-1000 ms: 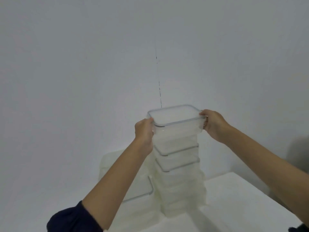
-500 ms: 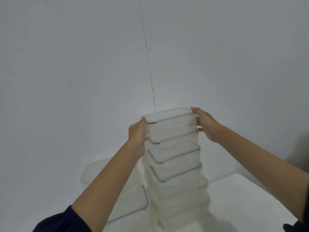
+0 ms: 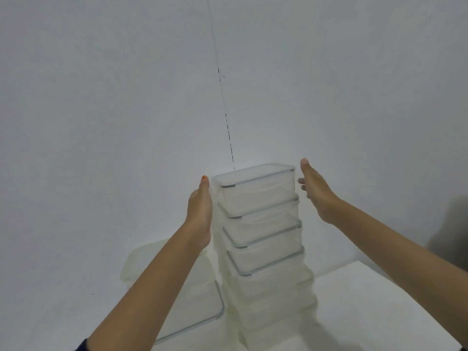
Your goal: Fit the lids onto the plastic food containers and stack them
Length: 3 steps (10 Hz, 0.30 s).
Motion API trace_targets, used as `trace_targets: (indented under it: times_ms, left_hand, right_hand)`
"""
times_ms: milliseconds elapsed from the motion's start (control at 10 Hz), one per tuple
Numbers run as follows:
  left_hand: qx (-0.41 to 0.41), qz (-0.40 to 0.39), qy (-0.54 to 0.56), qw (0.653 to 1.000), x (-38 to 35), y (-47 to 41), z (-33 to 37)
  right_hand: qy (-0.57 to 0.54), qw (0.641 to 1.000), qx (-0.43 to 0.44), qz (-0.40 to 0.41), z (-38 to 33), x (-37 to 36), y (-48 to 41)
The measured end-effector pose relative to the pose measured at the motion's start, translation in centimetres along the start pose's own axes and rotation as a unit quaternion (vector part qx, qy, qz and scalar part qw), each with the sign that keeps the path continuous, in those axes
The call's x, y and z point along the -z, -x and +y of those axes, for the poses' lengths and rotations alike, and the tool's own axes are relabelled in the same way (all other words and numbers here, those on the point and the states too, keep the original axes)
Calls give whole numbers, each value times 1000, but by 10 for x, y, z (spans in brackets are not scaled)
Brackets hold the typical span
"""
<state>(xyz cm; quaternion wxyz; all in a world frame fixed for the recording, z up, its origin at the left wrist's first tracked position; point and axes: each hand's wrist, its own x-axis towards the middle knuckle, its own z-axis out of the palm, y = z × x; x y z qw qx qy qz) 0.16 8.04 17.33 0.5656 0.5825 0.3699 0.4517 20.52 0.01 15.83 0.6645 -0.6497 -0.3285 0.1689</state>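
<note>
The stack [image 3: 263,252] of milky, see-through plastic containers with grey-edged lids rises at lower centre of the frame from a white table [image 3: 379,312], its tiers slightly askew. The top container [image 3: 255,191] sits lidded on it. The left hand [image 3: 200,211] lies flat, fingers straight, along its left side. The right hand [image 3: 316,193] is spread just beside the right side, apart from it. Half a second ago both hands gripped that container. A lower stack [image 3: 187,307] stands at lower left.

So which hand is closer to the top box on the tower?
Left. The left hand lies flat against the left side of the top lidded container. The right hand is open beside its right end, with a gap between.
</note>
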Motion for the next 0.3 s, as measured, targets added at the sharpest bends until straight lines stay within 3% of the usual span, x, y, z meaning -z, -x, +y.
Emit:
trace_targets:
  times_ms: [100, 200, 300]
  left_hand:
    - [-80, 35, 42, 995, 22, 38, 22]
    - [-219, 18, 108, 970, 53, 97, 43]
    - [-343, 15, 104, 934, 90, 152, 85]
  right_hand:
    - [-7, 993, 89, 78, -19, 19, 36]
    - [-88, 969, 213, 84, -58, 50, 97]
    - [-151, 936, 318, 26, -107, 85, 158]
